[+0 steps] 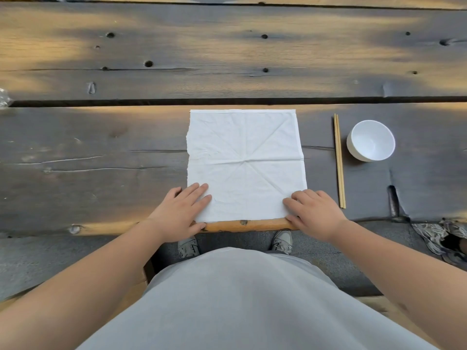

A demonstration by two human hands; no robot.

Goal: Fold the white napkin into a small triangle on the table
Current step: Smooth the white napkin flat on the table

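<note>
Creased square white napkin [243,162] (unfolded) lies on weathered plank table [101,160].

No legible text, label or number, seemingly, on anything here.

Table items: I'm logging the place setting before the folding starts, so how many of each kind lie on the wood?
White napkin, spread flat: 1
White bowl: 1
Wooden chopsticks, lying side by side: 2
Total: 4
A clear object at the far left edge is cut off and not counted.
</note>
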